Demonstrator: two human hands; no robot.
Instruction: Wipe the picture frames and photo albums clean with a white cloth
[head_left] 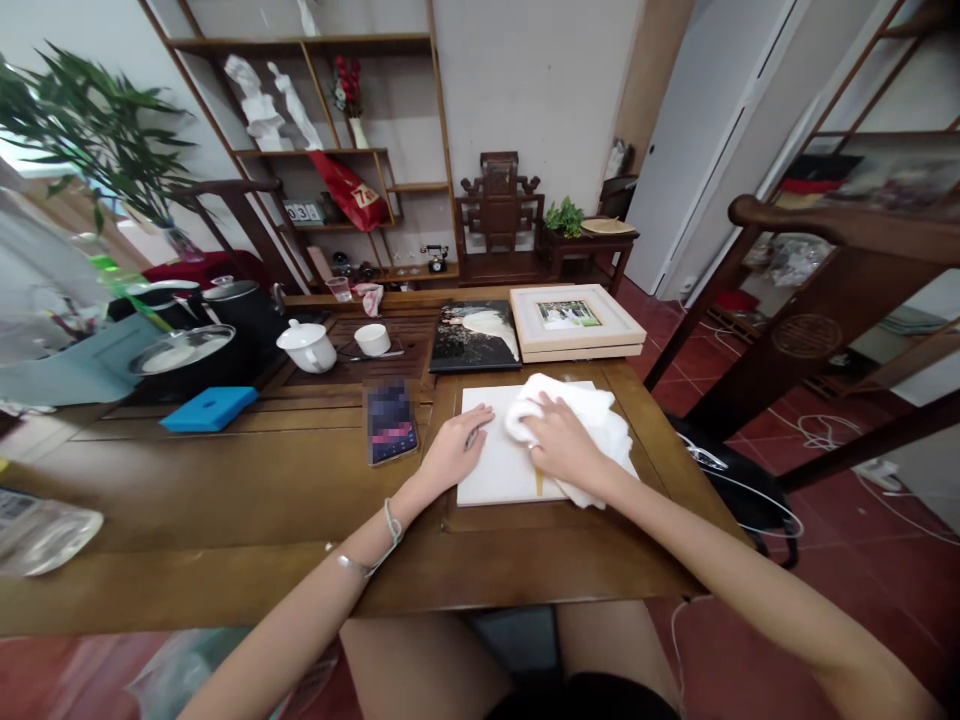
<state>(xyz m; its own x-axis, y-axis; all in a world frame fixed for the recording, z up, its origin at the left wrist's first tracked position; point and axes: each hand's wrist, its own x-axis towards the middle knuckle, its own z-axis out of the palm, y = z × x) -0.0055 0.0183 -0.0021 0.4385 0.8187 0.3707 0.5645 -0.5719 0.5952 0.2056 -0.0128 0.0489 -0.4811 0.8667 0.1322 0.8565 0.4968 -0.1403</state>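
A flat white board (491, 478) lies near the right end of the wooden table. My left hand (456, 445) rests on the board's left edge with its fingers stretched out, holding nothing. Bunched under the fingers of my right hand (562, 440) is a white cloth (604, 425), which spreads over the board's right half and past its edge. A narrow yellowish strip (539, 484) shows on the board just below the right hand. What lies under the cloth is hidden.
Behind the board are a dark photo panel (476, 335) and a framed photo (577, 320). A phone (391, 422) lies left of my left hand. Farther left are a white lidded teacup (307, 345), a small white cup (373, 340) and a blue block (210, 409). A wooden chair (810, 320) stands right.
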